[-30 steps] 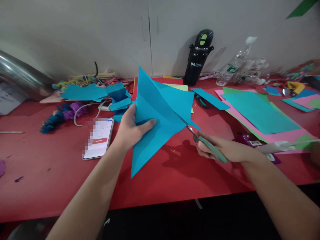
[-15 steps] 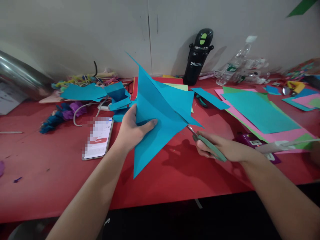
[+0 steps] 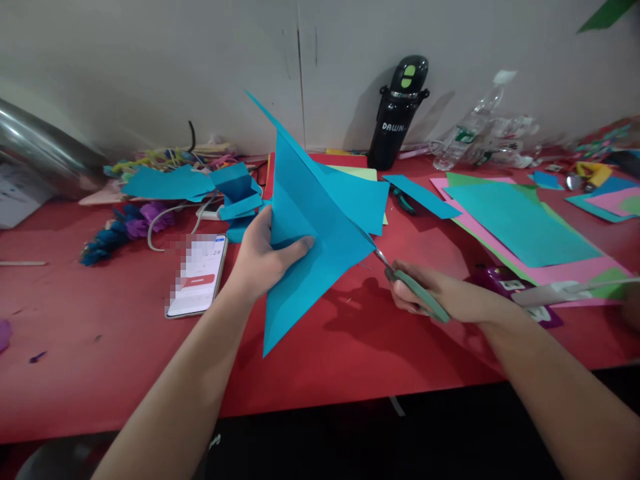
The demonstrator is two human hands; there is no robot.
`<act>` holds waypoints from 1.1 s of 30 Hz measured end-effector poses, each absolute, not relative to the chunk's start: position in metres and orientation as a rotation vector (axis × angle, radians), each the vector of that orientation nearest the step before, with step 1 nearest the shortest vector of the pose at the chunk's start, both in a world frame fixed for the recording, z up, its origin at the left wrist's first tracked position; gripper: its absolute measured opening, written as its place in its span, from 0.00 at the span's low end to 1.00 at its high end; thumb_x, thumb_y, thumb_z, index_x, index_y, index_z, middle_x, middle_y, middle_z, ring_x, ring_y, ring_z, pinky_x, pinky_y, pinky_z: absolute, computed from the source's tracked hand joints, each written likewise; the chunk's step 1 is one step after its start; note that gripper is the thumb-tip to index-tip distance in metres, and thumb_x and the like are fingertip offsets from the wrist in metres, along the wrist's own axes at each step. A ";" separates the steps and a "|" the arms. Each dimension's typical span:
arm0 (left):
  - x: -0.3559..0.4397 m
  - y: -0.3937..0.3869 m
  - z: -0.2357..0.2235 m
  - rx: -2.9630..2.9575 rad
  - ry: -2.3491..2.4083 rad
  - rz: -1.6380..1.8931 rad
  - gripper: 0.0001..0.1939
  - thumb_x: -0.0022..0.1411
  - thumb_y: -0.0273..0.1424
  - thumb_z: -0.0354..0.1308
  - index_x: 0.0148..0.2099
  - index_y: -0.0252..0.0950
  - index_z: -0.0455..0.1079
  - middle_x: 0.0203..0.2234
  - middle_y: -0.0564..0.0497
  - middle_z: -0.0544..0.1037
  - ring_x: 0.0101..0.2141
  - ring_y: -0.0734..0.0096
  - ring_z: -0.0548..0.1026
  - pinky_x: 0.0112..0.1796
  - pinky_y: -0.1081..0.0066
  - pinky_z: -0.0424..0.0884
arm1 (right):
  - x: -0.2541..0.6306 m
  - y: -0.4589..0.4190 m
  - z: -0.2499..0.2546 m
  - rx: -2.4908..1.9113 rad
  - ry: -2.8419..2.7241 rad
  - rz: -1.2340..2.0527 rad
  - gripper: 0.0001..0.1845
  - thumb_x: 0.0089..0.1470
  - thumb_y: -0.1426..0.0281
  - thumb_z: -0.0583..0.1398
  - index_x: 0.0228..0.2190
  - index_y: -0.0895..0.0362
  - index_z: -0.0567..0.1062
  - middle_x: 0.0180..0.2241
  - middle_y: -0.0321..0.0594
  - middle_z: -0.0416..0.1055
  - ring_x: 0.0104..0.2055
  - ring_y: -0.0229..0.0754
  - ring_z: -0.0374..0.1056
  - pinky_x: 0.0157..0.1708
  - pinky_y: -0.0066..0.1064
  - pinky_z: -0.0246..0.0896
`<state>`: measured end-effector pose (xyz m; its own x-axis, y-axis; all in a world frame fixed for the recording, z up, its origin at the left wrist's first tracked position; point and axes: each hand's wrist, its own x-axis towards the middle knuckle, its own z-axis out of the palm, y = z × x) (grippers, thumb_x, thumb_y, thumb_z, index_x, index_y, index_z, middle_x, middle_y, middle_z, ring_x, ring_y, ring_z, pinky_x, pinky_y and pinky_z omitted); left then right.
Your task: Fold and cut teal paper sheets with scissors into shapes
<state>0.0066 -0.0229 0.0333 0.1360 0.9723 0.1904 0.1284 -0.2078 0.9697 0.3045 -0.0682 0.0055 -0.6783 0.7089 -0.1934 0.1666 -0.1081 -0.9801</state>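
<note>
My left hand [image 3: 270,257] is closed on a blue sheet of paper [image 3: 315,233], its thumb lying across the front and its fingers hidden behind. The sheet is held above the table, with a narrow pointed strip [image 3: 267,113] along its upper right edge jutting out at the top left. In my right hand [image 3: 425,290] are scissors [image 3: 420,293] with pale green handles. Their blades meet the right corner of the sheet, and most of the blade length is hidden by the paper.
A phone [image 3: 197,283] lies on the red table [image 3: 100,360] left of the sheet. Behind stand a black bottle [image 3: 395,120] and a clear plastic bottle [image 3: 470,127]. Coloured paper [image 3: 525,220] and a white glue gun [image 3: 545,292] are at the right; blue scraps [image 3: 170,183] lie back left.
The pointed paper tip that stuck out right of the scissor blades no longer shows there. The strip's upper left end has shifted slightly up and left. Both hands have hardly moved.
</note>
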 end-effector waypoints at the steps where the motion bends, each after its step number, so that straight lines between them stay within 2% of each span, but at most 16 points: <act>1: 0.007 -0.023 0.033 1.529 1.113 1.191 0.27 0.52 0.34 0.70 0.54 0.38 0.70 0.51 0.44 0.79 0.49 0.46 0.78 0.47 0.50 0.78 | 0.304 -0.068 0.007 -0.944 -1.772 1.854 0.20 0.69 0.58 0.51 0.27 0.53 0.56 0.22 0.28 0.53 0.22 0.33 0.48 0.23 0.31 0.47; 7: 0.006 -0.022 0.033 1.574 1.100 1.170 0.26 0.52 0.34 0.70 0.53 0.39 0.69 0.51 0.45 0.79 0.50 0.46 0.77 0.48 0.50 0.78 | 0.302 -0.068 0.013 -0.964 -1.866 1.835 0.17 0.69 0.57 0.50 0.30 0.53 0.60 0.24 0.28 0.53 0.22 0.33 0.47 0.24 0.31 0.47; 21: 0.009 -0.026 0.031 1.523 1.132 1.148 0.28 0.54 0.36 0.69 0.56 0.42 0.69 0.53 0.45 0.78 0.51 0.46 0.77 0.48 0.50 0.78 | 0.300 -0.070 0.008 -0.991 -1.731 1.822 0.19 0.67 0.55 0.54 0.29 0.52 0.57 0.22 0.26 0.48 0.21 0.33 0.48 0.24 0.32 0.50; 29: 0.008 -0.025 0.032 1.530 1.136 1.147 0.27 0.53 0.36 0.70 0.54 0.40 0.69 0.51 0.45 0.79 0.49 0.48 0.78 0.46 0.52 0.79 | 0.303 -0.071 0.000 -1.129 -1.753 1.775 0.17 0.65 0.53 0.56 0.34 0.52 0.60 0.24 0.27 0.52 0.23 0.34 0.52 0.25 0.31 0.51; 33: 0.007 -0.025 0.033 1.526 1.138 1.134 0.27 0.53 0.37 0.71 0.54 0.41 0.70 0.51 0.45 0.79 0.48 0.47 0.78 0.46 0.53 0.79 | 0.305 -0.071 0.003 -1.053 -1.766 1.800 0.19 0.66 0.54 0.54 0.30 0.52 0.57 0.23 0.27 0.52 0.22 0.33 0.50 0.24 0.31 0.50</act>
